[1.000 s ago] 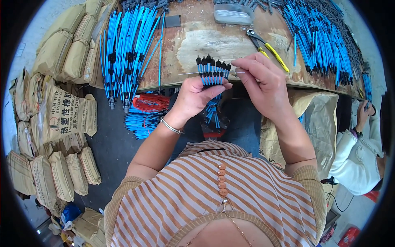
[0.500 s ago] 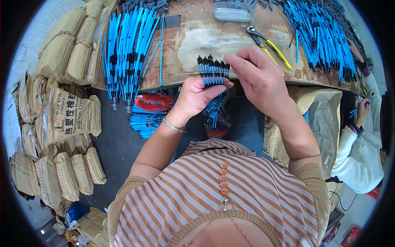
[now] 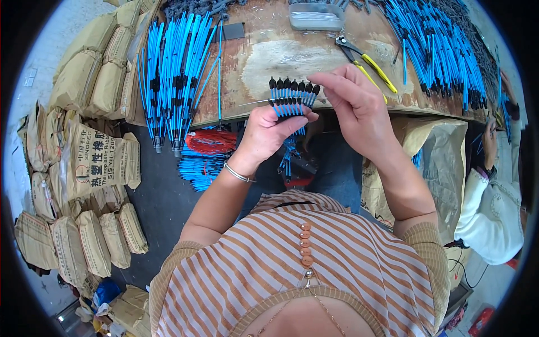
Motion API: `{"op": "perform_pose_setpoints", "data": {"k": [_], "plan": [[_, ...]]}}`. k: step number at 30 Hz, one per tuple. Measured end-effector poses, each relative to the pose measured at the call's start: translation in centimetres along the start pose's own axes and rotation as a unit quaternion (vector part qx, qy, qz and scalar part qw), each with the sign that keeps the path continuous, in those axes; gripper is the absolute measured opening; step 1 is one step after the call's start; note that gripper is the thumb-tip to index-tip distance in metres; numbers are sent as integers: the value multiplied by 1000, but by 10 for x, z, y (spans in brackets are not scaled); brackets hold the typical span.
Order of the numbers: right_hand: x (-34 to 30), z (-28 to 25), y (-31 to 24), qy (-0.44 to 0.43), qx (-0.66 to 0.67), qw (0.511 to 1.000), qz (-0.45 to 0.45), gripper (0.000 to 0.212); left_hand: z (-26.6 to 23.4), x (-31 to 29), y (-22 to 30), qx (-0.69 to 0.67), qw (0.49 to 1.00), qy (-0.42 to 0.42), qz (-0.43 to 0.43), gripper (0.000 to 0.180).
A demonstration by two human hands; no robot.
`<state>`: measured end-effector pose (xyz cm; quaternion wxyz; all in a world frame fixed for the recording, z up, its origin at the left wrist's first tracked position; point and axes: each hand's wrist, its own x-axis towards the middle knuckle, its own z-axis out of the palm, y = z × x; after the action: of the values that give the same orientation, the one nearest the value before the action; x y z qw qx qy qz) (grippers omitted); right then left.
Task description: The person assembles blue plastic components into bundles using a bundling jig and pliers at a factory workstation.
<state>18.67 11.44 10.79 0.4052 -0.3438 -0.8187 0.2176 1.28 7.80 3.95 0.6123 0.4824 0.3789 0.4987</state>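
Note:
My left hand (image 3: 268, 130) grips a row of thin blue rods (image 3: 289, 108) with black tips and black collars. The rods stand upright side by side between thumb and fingers, just off the table's near edge. A thin straight wire (image 3: 251, 104) runs crosswise along the row and sticks out to its left. My right hand (image 3: 355, 101) is closed with its fingertips at the row's right end, by the last black tip. What lies between those fingertips is too small to make out.
Yellow-handled pliers (image 3: 368, 64), a clear tray of thin pieces (image 3: 317, 17) and blue rod piles (image 3: 178, 73) lie on the wooden table (image 3: 252, 33). Red and blue bundles (image 3: 210, 143) sit below it. Paper sacks (image 3: 104, 151) line the left. A co-worker's white sleeve (image 3: 474, 208) is at right.
My right fingers have shifted slightly right along the row, and the row looks a little more spread. My left hand keeps its grip. The co-worker's hand at right has moved.

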Motion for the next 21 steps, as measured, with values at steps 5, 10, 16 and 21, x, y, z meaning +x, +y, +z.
{"op": "perform_pose_setpoints", "data": {"k": [5,10,16,21], "plan": [[0,5,-3,32,-33,999,-18,25,-1,1,1,43,999,-10,14,16],[2,9,-8,31,11,999,-18,26,-1,-1,3,55,998,-18,35,15],[9,2,-8,-61,36,997,13,26,-5,-2,2,57,998,-18,35,15],[15,4,-4,-77,88,993,9,26,-6,-3,1,-18,999,-35,20,16]]}}
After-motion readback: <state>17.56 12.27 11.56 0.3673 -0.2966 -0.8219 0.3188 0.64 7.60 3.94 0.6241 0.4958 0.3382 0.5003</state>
